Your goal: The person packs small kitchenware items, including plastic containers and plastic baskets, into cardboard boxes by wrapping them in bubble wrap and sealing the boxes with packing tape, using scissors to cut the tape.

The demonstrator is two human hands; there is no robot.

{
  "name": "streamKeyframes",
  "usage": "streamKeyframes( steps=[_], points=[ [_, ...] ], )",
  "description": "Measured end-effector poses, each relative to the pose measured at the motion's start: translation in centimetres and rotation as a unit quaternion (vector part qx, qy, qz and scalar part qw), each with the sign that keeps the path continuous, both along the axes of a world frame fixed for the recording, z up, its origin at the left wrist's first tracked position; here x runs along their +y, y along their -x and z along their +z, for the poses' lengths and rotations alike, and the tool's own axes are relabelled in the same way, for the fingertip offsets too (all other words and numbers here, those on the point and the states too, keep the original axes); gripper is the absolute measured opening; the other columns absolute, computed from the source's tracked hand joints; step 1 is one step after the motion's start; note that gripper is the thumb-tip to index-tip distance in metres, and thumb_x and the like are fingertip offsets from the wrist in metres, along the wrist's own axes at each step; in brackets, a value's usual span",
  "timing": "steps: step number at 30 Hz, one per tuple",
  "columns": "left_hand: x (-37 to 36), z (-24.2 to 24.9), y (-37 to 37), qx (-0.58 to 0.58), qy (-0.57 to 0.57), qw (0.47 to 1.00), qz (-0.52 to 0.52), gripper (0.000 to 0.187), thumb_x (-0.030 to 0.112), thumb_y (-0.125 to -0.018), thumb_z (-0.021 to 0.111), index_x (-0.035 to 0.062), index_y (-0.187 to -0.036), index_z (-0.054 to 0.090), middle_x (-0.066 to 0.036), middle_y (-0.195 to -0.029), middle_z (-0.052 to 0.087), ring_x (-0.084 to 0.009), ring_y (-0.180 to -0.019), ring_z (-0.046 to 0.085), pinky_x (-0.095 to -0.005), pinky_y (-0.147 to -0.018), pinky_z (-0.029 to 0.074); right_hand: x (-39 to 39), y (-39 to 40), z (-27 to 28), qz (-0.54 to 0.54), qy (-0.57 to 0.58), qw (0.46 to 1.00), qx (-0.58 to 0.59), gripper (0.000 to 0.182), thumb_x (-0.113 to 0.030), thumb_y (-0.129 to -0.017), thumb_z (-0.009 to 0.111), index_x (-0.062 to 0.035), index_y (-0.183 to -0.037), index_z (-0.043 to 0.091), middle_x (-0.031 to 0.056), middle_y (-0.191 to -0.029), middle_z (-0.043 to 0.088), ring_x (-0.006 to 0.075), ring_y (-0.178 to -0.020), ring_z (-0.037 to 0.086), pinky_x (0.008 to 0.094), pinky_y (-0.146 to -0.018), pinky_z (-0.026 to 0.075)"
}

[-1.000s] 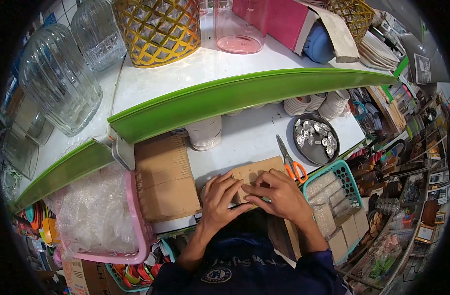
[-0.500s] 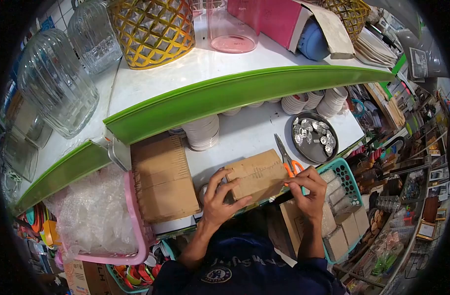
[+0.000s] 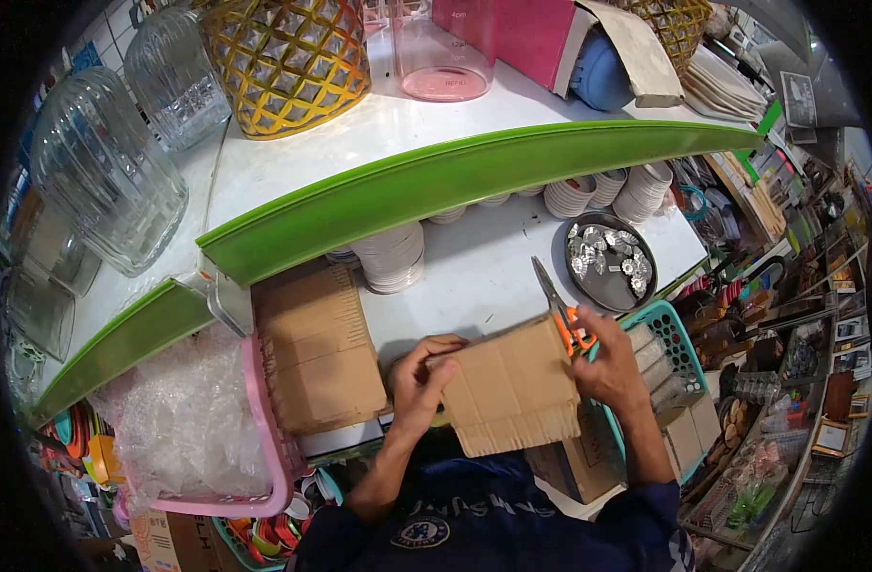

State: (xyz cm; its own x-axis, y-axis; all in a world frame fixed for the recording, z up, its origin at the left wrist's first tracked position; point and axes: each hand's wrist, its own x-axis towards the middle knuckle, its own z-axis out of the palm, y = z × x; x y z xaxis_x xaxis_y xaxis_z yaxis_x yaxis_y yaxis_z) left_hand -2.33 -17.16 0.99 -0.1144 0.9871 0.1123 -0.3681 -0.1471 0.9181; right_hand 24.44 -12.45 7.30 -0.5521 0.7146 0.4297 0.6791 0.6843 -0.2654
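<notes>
My left hand (image 3: 421, 383) pinches the left edge of a flat cardboard piece (image 3: 512, 386), thumb on top. The piece is tilted, with a ragged, fringed lower edge. My right hand (image 3: 609, 367) is at its right edge, fingers spread beside the orange handles of the scissors (image 3: 554, 297); no firm grip on them shows. The scissors lie on the white shelf, blades pointing away from me. To the left lies a larger cardboard stack (image 3: 323, 353) with cut edges.
A pink basket (image 3: 269, 439) of bubble wrap stands left, a teal basket (image 3: 695, 367) of wrapped items right. A round dark pan (image 3: 607, 297) holds small foil-like pieces. White stacked cups (image 3: 393, 257) stand under the green-edged upper shelf (image 3: 455, 176), which holds glass jars (image 3: 112, 181).
The cardboard piece has turned and now shows a broader face with its fringed edge toward me. My right hand has moved off its front edge to the scissors' handles, its fingers spreading.
</notes>
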Motion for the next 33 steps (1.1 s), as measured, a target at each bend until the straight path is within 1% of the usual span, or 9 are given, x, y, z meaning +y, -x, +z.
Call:
streamKeyframes(
  steps=[5, 7, 9, 14, 22, 26, 30, 32, 33],
  points=[
    [-0.5, -1.4, 0.4, 0.091, 0.11, 0.988, -0.057, 0.034, 0.028, -0.102, 0.047, -0.0009, -0.113, 0.061, -0.004, -0.107, 0.063, -0.0101, -0.102, 0.054, -0.0267, -0.089, 0.043, -0.1, 0.7, 1.6, 0.1, -0.088, 0.987, -0.09, 0.045, -0.015, -0.08, 0.067, -0.0223, -0.124, 0.058, 0.0102, -0.129, 0.055, 0.0302, -0.101, 0.059, 0.0408, -0.085, 0.049],
    [-0.8, -1.5, 0.2, 0.09, 0.156, 0.982, -0.057, 0.039, 0.031, -0.104, 0.042, -0.0012, -0.118, 0.06, -0.005, -0.111, 0.063, -0.0105, -0.104, 0.054, -0.0273, -0.091, 0.043, 0.0, 1.0, 1.7, 0.034, 0.02, 0.995, -0.097, 0.054, -0.009, -0.079, 0.065, -0.0201, -0.13, 0.053, 0.012, -0.129, 0.054, 0.0318, -0.105, 0.058, 0.0421, -0.089, 0.047],
    [-1.5, -1.1, -0.4, -0.095, 0.222, 0.966, -0.093, 0.051, 0.038, -0.107, 0.033, -0.0017, -0.134, 0.051, -0.008, -0.125, 0.059, -0.0136, -0.11, 0.054, -0.0314, -0.097, 0.043, 0.4, 1.0, 1.7, -0.002, 0.075, 0.993, -0.09, 0.049, -0.008, -0.08, 0.063, -0.0143, -0.128, 0.053, 0.0124, -0.125, 0.057, 0.0345, -0.104, 0.058, 0.0424, -0.09, 0.047],
    [-2.0, -2.5, -0.1, -0.178, 0.211, 0.942, -0.191, 0.06, 0.042, -0.106, 0.033, 0.001, -0.15, 0.028, -0.01, -0.142, 0.046, -0.0225, -0.119, 0.052, -0.0392, -0.108, 0.039, 2.5, -0.2, -0.4, -0.035, 0.215, 0.972, -0.092, 0.049, -0.008, -0.084, 0.06, -0.0039, -0.131, 0.045, 0.0192, -0.118, 0.059, 0.0427, -0.1, 0.059, 0.0443, -0.086, 0.05],
    [-3.5, -2.1, -1.0, -0.201, 0.222, 0.937, -0.179, 0.069, 0.043, -0.102, 0.042, 0.01, -0.155, 0.014, -0.012, -0.158, 0.02, -0.0326, -0.136, 0.036, -0.0491, -0.115, 0.029, 5.2, -0.3, -1.6, 0.003, 0.314, 0.939, -0.142, 0.084, -0.035, -0.069, 0.082, -0.0036, -0.134, 0.04, 0.0248, -0.119, 0.061, 0.0433, -0.113, 0.056, 0.048, -0.092, 0.049],
    [-4.4, -1.9, -1.0, -0.181, 0.193, 0.955, -0.137, 0.063, 0.035, -0.103, 0.044, 0.008, -0.154, 0.019, -0.014, -0.156, 0.025, -0.0323, -0.133, 0.04, -0.0473, -0.113, 0.032, 6.2, 0.5, -1.9, 0.006, 0.325, 0.935, -0.144, 0.09, -0.043, -0.067, 0.083, -0.0042, -0.136, 0.04, 0.0252, -0.118, 0.061, 0.0423, -0.112, 0.058, 0.0478, -0.092, 0.049],
    [-4.4, 1.4, -1.0, 0.106, -0.033, 0.994, 0.024, 0.046, 0.004, -0.094, 0.053, -0.0008, -0.14, 0.047, -0.016, -0.14, 0.051, -0.0268, -0.121, 0.053, -0.0402, -0.101, 0.043, 6.2, 1.0, -1.4, 0.005, 0.332, 0.932, -0.148, 0.094, -0.047, -0.065, 0.084, -0.0045, -0.136, 0.04, 0.0269, -0.117, 0.062, 0.0434, -0.108, 0.06, 0.0476, -0.091, 0.05],
    [-3.2, 4.0, -0.4, 0.418, -0.268, 0.865, 0.075, 0.039, 0.001, -0.086, 0.061, -0.0027, -0.124, 0.061, -0.018, -0.125, 0.061, -0.0308, -0.107, 0.059, -0.0417, -0.094, 0.048, 6.0, 1.2, -1.0, 0.003, 0.323, 0.935, -0.149, 0.094, -0.046, -0.064, 0.085, -0.0047, -0.136, 0.04, 0.0273, -0.115, 0.063, 0.0439, -0.106, 0.061, 0.0478, -0.091, 0.05],
    [-2.2, 5.6, -0.9, 0.417, -0.298, 0.856, 0.069, 0.034, -0.001, -0.08, 0.065, -0.0007, -0.113, 0.069, -0.016, -0.104, 0.068, -0.0301, -0.09, 0.064, -0.0417, -0.089, 0.051, 6.0, 1.2, -0.9, 0.003, 0.313, 0.938, -0.151, 0.095, -0.046, -0.064, 0.085, -0.0048, -0.136, 0.04, 0.0278, -0.113, 0.064, 0.0443, -0.104, 0.062, 0.048, -0.09, 0.05]
  ],
)
